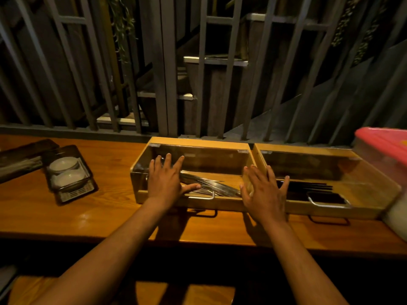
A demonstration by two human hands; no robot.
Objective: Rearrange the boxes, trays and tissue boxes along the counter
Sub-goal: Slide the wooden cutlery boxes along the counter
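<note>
Two wooden boxes with clear lids stand side by side at the back of the wooden counter (110, 216). The left box (198, 142) holds metal cutlery; the right box (308, 148) holds dark chopsticks. My left hand (167, 179) lies flat on the left box's lid, fingers spread. Over the seam between the two boxes hovers my right hand (264, 190), palm down and fingers apart, holding nothing. Further left, a dark tray (74, 192) carries small white dishes, with a second dark tray (19, 157) beside it.
A clear container with a pink lid (383, 144) stands at the far right edge, close to the right box. Grey vertical bars (169, 84) form a railing right behind the counter. A wooden stool or bench (176, 293) sits below the counter's front edge.
</note>
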